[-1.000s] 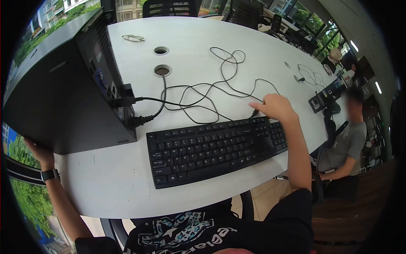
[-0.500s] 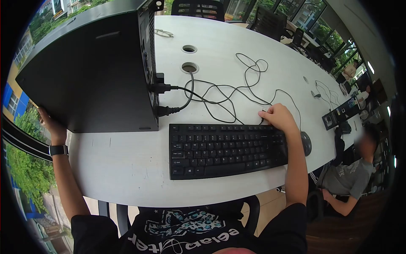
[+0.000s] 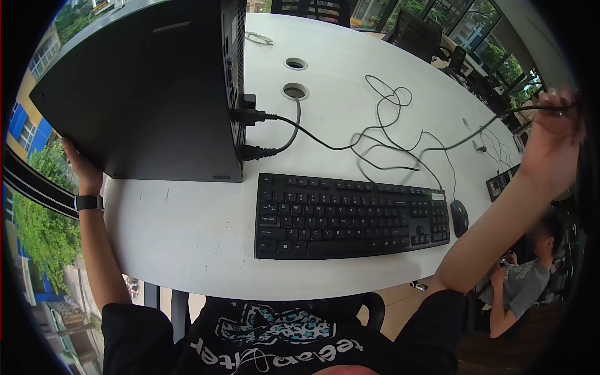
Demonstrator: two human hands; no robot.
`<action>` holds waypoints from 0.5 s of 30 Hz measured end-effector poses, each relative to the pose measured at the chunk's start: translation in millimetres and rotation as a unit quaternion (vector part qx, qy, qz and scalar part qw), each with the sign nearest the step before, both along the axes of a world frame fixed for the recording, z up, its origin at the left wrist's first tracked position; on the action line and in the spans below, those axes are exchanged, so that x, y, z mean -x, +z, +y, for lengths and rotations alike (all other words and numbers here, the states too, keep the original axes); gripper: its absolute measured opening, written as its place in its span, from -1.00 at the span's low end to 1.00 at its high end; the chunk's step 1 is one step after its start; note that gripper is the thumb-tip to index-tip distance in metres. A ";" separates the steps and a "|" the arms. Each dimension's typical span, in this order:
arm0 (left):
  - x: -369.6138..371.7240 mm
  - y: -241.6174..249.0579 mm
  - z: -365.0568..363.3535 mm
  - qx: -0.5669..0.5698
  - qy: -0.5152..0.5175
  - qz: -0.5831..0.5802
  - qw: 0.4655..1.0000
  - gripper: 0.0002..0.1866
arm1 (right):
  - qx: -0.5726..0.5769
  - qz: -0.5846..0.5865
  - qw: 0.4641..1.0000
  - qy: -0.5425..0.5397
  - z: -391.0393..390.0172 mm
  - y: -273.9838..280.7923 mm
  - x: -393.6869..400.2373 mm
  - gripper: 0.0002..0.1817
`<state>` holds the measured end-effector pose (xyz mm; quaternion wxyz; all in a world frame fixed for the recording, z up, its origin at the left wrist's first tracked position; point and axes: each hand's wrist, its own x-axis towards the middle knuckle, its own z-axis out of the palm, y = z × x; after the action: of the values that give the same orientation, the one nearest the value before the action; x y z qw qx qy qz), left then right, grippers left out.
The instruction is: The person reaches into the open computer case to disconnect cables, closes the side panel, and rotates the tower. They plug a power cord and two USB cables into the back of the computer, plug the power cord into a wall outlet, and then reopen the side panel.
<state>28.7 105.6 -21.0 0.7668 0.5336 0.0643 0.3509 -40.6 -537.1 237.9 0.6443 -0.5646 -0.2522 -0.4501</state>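
A large black computer case stands on the left of the table. My left hand grips its lower front edge; part of the hand is hidden there. Raised at the far right, my right hand is closed round a black cable that rises from the table; motion blurs the fingers. A black power plug and a second plug sit in the back of the case. In front of me lies a black keyboard, with a black mouse to its right.
Thin black cables loop over the white table behind the keyboard. Two cable holes open in the tabletop, one with a thick cord. A person in a grey shirt sits at the right. Office chairs stand beyond the table.
My right hand has lifted from behind the keyboard to the upper right, drawing a cable with it. The view has shifted slightly. My left hand stays at the case.
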 end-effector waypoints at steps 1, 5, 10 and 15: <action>-3.3 -5.4 4.5 -0.012 -0.003 -0.008 1.000 -0.08 | 0.053 -0.007 0.998 0.030 15.8 15.7 -0.8 -0.52; 1.2 -3.3 1.8 -0.046 -0.004 -0.007 0.999 -0.02 | 0.346 0.022 0.917 0.199 40.5 -9.5 -43.3 -0.70; 3.5 -1.6 -0.7 -0.083 -0.014 -0.019 0.996 -0.05 | 0.540 0.088 0.831 0.105 132.2 -91.5 -56.4 -0.77; 7.9 4.6 -17.6 -0.051 -0.030 0.002 0.998 0.03 | 0.540 0.149 0.816 0.144 140.7 -111.2 -62.8 -0.79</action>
<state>20.8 88.0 -16.4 0.7485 0.5745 0.0317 0.3296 22.3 -396.5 126.7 0.3228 -0.8393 -0.4341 -0.0540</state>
